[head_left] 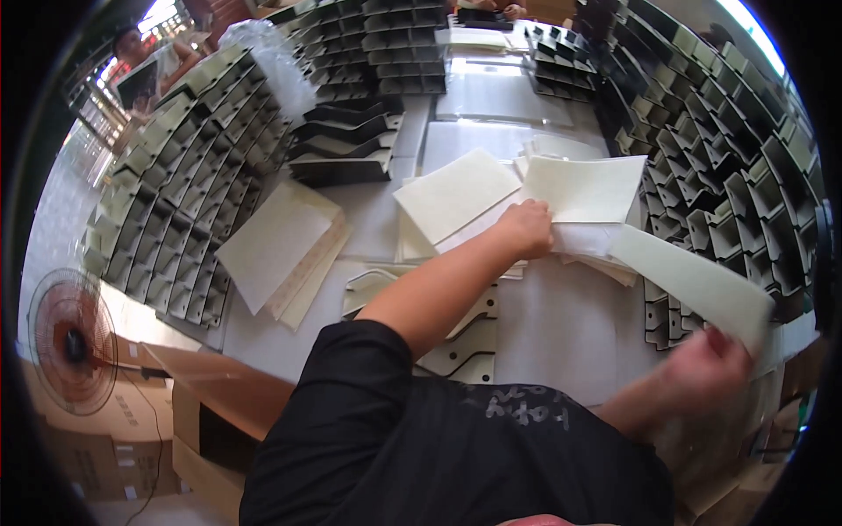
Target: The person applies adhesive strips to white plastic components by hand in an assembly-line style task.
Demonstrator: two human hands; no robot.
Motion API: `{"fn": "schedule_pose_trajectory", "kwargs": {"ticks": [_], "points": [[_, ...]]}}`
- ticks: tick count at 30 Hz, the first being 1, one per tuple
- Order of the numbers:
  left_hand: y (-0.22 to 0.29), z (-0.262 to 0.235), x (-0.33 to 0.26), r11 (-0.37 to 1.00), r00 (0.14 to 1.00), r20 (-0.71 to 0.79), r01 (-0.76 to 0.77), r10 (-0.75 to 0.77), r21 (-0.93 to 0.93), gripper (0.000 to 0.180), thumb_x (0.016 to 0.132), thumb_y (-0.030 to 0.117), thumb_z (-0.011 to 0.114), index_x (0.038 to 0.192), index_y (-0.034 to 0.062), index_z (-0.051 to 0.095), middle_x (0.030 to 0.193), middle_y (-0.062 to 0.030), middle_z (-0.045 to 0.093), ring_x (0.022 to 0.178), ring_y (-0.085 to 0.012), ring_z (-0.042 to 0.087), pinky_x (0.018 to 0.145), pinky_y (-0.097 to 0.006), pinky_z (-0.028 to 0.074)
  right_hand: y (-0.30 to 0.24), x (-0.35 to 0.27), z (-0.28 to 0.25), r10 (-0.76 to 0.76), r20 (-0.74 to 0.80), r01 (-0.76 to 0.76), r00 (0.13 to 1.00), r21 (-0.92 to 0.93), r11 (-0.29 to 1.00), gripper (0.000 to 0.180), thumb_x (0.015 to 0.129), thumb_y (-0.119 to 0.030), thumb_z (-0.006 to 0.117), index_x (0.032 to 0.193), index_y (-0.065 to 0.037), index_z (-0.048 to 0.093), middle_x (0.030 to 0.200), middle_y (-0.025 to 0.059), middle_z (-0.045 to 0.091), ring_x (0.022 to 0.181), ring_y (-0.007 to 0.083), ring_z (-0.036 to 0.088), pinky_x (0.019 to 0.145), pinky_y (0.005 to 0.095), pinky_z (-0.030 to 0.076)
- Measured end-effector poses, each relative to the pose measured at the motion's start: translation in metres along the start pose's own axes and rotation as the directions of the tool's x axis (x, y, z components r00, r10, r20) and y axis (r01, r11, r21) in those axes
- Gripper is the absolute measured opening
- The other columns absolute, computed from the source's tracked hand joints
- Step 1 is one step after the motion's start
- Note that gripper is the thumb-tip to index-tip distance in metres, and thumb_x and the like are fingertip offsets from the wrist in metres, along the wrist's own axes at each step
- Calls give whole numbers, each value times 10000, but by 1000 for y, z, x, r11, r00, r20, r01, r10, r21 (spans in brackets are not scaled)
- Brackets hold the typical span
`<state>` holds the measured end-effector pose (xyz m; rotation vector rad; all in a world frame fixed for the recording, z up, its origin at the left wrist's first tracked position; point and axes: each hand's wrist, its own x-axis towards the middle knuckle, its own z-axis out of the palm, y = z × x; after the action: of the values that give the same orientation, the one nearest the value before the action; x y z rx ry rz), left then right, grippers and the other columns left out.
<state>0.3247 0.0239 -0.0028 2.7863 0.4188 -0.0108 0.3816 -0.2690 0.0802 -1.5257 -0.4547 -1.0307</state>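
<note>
My right hand (702, 366), somewhat blurred, is closed on one end of a long cream strip (693, 279). Its other end reaches back toward a pile of sheets in the middle of the table. Over that pile my left hand (529, 230) is closed, its fingers curled at the lower left corner of a cream sheet (586, 186). Another cream sheet (460, 195) lies tilted to the left of it, with a paler band along its lower edge. Partly behind my left arm stands a pale tray part (474, 351) with dark wavy edges.
A second pile of sheets (285, 250) lies at the left. Stacked compartment trays (193, 184) rise on the left, and more (719, 184) on the right. Black-edged trays (346, 145) sit behind. A fan (74, 342) and an open carton (219, 412) stand lower left. Other people are farther off.
</note>
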Motion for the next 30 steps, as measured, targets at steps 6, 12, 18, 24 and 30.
{"fn": "schedule_pose_trajectory", "kwargs": {"ticks": [6,12,18,24,30], "points": [[0,-54,-31,676,972,-216,-100,-90,-730,568,869,529,550,1109,21,638,1011,-162,641,877,-323,641,838,-434,492,-61,-5,26,-407,12,348,913,499,794,251,837,-85,458,929,106,593,966,247,631,921,343,628,829,463,538],[-6,-115,-203,340,954,-284,-238,-94,-910,325,874,163,681,1123,-21,583,1009,-108,627,870,-166,648,734,-318,572,-124,-84,122,-645,551,100,530,715,692,645,672,-243,835,1219,-59,549,1336,177,453,1171,367,509,1000,451,403],[-44,-90,-286,365,789,-522,-404,-325,-838,252,817,13,710,1060,1,642,888,-64,650,803,-114,640,657,-236,535,-110,-96,127,-175,947,-638,-270,-40,769,414,775,-112,738,1151,-37,582,933,84,681,909,214,622,801,334,482],[-79,-30,-334,578,608,-528,-136,-593,-805,252,813,4,722,1057,10,657,839,-11,624,803,-89,623,690,-224,519,-137,-119,129,-524,849,47,-69,527,848,89,790,-125,664,841,-56,688,860,111,646,733,292,606,697,357,492],[-86,-5,-346,471,540,-499,-203,-678,-859,169,796,-5,739,948,-2,665,834,-34,668,727,-83,612,691,-218,509,-177,-130,83,-276,960,371,-38,270,889,84,860,-135,610,858,-62,651,852,98,642,708,338,604,633,409,479]]}}
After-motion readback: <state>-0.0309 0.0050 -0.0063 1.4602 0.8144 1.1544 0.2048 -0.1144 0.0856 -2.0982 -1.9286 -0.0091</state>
